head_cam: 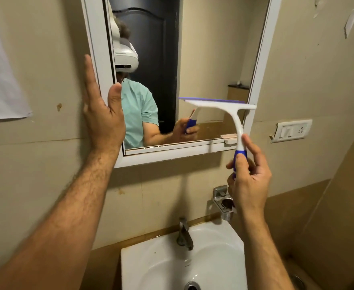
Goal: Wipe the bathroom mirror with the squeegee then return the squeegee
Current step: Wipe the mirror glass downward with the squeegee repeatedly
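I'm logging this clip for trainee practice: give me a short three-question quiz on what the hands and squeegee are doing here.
1. True or false: the left hand grips the squeegee.
2. Which hand holds the blue handle: A left, B right?
3. Fill in: the flat left hand rests on the mirror's white ____.

Key: 1 false; 2 B; 3 frame.

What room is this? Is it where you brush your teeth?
Most likely a bathroom. A white sink with a tap sits against the wall, and a white-framed mirror hangs above it. The right hand holds a squeegee up to the glass.
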Demonstrator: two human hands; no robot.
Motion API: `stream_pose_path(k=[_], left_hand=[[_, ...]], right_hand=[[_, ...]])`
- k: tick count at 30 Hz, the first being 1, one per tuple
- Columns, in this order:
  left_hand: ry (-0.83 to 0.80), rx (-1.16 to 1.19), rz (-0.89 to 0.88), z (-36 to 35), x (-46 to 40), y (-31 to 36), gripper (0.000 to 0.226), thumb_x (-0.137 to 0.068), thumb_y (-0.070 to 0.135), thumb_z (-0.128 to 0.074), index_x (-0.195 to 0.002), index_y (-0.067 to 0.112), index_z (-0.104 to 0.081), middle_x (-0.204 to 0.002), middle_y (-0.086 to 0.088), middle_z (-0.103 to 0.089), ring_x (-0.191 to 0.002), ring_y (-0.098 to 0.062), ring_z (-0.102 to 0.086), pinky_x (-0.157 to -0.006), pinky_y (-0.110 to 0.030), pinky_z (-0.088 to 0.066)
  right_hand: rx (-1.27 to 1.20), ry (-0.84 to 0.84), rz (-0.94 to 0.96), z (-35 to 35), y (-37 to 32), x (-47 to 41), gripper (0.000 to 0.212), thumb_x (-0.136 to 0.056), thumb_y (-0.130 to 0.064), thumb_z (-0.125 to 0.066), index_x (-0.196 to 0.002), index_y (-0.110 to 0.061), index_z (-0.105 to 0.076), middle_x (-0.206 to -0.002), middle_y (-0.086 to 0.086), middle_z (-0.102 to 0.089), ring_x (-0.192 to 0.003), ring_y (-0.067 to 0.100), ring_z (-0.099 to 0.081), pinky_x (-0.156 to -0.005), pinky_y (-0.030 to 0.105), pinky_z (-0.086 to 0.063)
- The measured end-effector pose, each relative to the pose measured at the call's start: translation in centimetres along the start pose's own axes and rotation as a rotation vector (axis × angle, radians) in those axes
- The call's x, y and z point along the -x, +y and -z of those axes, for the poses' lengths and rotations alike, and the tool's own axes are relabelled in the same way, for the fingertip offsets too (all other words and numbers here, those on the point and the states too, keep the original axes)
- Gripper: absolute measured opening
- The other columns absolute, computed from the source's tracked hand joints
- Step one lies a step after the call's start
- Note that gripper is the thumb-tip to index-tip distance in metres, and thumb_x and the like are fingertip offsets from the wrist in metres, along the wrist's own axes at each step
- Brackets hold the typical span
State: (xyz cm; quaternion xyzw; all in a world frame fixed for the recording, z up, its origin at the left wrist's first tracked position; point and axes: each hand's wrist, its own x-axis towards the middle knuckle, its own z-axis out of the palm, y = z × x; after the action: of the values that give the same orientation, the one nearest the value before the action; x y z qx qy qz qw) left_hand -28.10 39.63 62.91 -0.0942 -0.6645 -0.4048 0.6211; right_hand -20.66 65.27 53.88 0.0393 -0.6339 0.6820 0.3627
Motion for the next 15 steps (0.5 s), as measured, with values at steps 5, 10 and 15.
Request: stream_pose_path(k=[5, 10, 15], left_hand=[[-0.007, 0.010, 0.005, -0.1, 0.0, -0.1, 0.063, -0.103, 0.038, -0.044, -0.153, 0.007, -0.020, -0.158, -0.006, -0.028, -0.144, -0.015, -0.029, -0.115, -0.017, -0.027], [0.004, 0.015, -0.001, -0.2, 0.0, -0.2, 0.063, -0.103, 0.037, -0.045, -0.153, 0.009, -0.020, -0.158, -0.003, -0.029, -0.143, -0.012, -0.031, -0.114, -0.025, -0.033], [-0.018, 0.023, 0.005, -0.4, -0.2, -1.3, 0.064, -0.101, 0.048, -0.043, -0.154, 0.021, -0.019, -0.157, 0.008, -0.028, -0.131, -0.031, -0.049, -0.105, -0.042, -0.045]], right_hand=[[0.020, -0.035, 0.019, -0.9, -0.6, -1.2, 0.039, -0.099, -0.022, -0.050, -0.125, -0.051, -0.057, -0.084, 0.018, -0.063, -0.059, 0.019, -0.048, -0.046, 0.027, -0.045], [0.018, -0.062, -0.059, 1.1, 2.3, 1.3, 0.042, -0.097, -0.015, -0.053, -0.122, -0.047, -0.061, -0.074, 0.014, -0.061, -0.055, 0.021, -0.044, -0.041, 0.024, -0.041], [0.022, -0.059, -0.041, 1.7, 1.9, 1.7, 0.047, -0.097, -0.011, -0.052, -0.115, -0.053, -0.063, -0.079, 0.001, -0.065, -0.064, 0.021, -0.053, -0.048, 0.026, -0.048]])
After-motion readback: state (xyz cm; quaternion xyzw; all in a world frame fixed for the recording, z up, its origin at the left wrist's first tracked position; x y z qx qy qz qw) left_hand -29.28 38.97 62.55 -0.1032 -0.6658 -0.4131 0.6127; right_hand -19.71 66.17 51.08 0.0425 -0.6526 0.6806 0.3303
